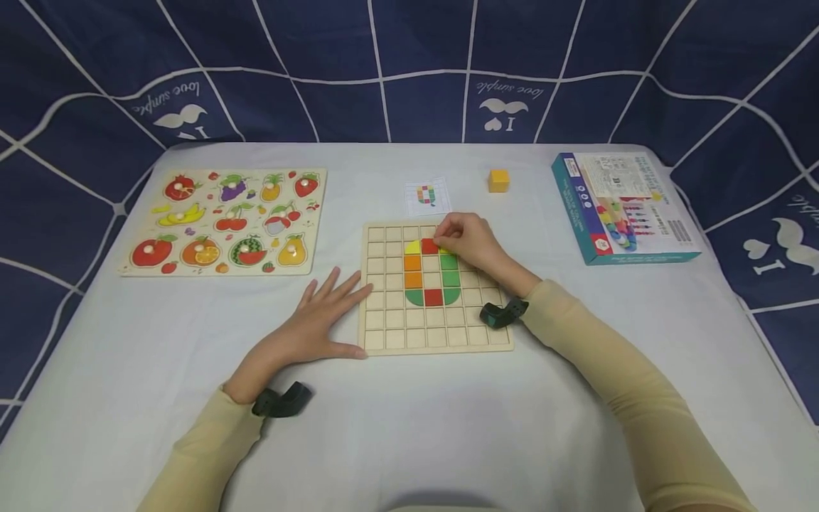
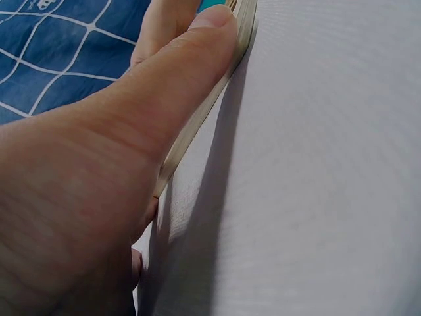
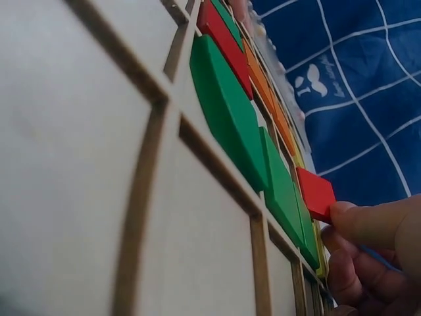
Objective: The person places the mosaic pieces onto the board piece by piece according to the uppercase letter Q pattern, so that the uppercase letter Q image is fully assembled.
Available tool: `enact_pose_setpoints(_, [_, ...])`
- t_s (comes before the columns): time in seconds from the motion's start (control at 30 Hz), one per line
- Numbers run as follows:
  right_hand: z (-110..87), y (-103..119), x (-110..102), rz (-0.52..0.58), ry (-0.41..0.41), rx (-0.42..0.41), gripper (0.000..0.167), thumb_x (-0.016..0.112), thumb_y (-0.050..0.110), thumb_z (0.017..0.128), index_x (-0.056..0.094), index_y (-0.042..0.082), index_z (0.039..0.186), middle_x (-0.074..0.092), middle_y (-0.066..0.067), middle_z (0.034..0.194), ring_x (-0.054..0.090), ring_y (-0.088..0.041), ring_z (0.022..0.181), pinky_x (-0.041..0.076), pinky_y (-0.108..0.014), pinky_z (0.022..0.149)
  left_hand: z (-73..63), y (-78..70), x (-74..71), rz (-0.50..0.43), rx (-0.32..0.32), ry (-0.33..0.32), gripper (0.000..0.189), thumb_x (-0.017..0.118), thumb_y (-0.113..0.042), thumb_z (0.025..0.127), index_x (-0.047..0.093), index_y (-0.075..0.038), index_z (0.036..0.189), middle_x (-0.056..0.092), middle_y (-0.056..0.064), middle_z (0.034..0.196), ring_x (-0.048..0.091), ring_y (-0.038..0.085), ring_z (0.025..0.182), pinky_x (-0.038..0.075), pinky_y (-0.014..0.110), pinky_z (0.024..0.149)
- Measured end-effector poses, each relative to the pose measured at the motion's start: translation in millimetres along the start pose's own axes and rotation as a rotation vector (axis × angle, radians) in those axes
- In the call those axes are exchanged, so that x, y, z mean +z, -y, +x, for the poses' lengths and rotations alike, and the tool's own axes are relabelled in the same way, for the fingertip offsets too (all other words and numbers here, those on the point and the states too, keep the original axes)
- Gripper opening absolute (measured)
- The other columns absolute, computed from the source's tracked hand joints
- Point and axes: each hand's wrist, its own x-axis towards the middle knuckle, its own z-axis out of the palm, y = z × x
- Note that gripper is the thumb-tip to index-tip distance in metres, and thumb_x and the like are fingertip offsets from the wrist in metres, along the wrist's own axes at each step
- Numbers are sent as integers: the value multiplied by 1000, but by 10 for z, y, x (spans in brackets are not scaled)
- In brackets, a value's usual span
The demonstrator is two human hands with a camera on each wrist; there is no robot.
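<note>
My right hand (image 1: 472, 242) pinches a red square tile (image 3: 316, 194) between thumb and fingers, tilted at the top of the tile pattern on the wooden grid board (image 1: 397, 339). Beneath it, orange tiles (image 1: 413, 272) line the pattern's left side and green tiles (image 1: 450, 270) its right. A second red tile (image 1: 433, 297) lies at the bottom between rounded green corner pieces. One yellow corner piece (image 1: 412, 247) sits at upper left; another is partly hidden under the right hand. My left hand (image 1: 313, 323) lies with fingers spread, thumb and fingertips at the board's left edge.
A card (image 1: 427, 196) printed with a coloured tile figure lies behind the board. A yellow-orange block (image 1: 498, 180) stands to its right, and a teal-sided box (image 1: 630, 210) lies farther right. At back left is a fruit peg puzzle (image 1: 220, 222).
</note>
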Motion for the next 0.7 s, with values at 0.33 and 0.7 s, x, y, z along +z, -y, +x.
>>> enact_pose_setpoints(0.33, [-9, 16, -37, -66, -4, -36, 10, 67, 11, 87, 71, 5, 93, 65, -6, 91, 53, -21, 81, 42, -31, 73, 7, -5, -9, -9, 1, 2, 103, 75, -58, 67, 27, -17, 149, 11, 8, 155, -9, 31, 139, -6, 57, 104])
enact_pose_setpoints(0.7, [-378, -157, -423, 17, -59, -37, 19, 59, 14, 94, 68, 1, 104, 65, -9, 100, 55, -20, 83, 44, -26, 68, 5, -3, 1, -12, 1, 4, 103, 75, -58, 68, 27, -18, 149, 11, 7, 155, -10, 30, 139, -6, 57, 104])
